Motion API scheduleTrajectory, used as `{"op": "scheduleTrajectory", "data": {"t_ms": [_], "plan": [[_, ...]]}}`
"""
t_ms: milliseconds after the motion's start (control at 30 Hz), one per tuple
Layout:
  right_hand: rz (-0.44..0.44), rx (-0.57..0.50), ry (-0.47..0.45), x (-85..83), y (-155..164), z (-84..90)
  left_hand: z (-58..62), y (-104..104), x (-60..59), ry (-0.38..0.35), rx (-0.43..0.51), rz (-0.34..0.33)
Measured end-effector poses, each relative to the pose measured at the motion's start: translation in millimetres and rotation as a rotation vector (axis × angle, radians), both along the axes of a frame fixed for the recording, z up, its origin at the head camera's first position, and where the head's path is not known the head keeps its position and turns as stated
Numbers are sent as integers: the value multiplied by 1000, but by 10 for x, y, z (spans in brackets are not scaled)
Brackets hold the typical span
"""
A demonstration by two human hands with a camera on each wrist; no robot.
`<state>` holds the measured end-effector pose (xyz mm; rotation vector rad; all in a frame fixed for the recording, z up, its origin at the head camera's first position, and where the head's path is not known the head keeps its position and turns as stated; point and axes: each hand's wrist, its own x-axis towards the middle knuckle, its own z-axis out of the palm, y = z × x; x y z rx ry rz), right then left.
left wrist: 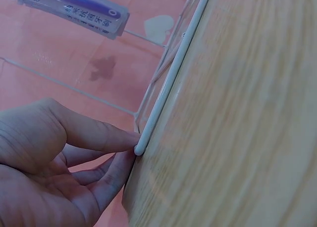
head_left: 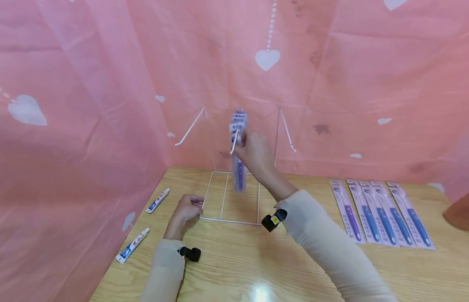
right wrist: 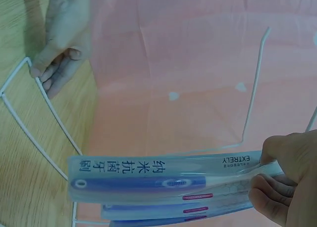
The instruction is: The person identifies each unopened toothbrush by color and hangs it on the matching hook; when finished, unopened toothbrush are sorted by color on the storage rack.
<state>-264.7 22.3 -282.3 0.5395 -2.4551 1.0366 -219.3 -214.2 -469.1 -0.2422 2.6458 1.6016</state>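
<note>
A white wire rack (head_left: 234,221) stands at the back of the table, its arms angled upward at the ends. My left hand (head_left: 186,208) pinches the front left corner of its base between thumb and fingers, as the left wrist view shows at the base bar (left wrist: 163,96). Several packaged purple toothbrushes (head_left: 239,178) hang one behind another on the middle hook (head_left: 234,144). My right hand (head_left: 255,153) is at the foremost toothbrush (right wrist: 138,180), with thumb and fingers gripping the upper end of its clear pack just behind the hook's tip.
Several packaged toothbrushes (head_left: 385,214), one purple and the others blue, lie in a row on the right. Two toothpaste tubes (head_left: 132,246) lie at the table's left edge. The left hook (head_left: 190,128) and right hook (head_left: 287,130) flank the middle one. A pink curtain (head_left: 332,84) hangs behind.
</note>
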Motion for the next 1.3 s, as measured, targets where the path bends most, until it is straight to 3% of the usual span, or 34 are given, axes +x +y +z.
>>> {"op": "scheduleTrajectory", "data": {"t_ms": [267,667,867,1033,1200,1300], "plan": [[-62,16,-7,-166,-62,34,23,5,14,-6,16,-5],[-77,16,-14,-203,-32,-42,9,-1,17,12,29,-13],[-68,47,-58,-168,28,-188,6,-18,16,4,24,-7],[-84,95,-24,-192,174,-362,-5,-28,13,6,28,-6],[-142,161,-26,-254,491,-581,-18,-30,25,14,22,-11],[-165,223,-98,-313,781,-715,-14,-36,26,9,23,-5]]}}
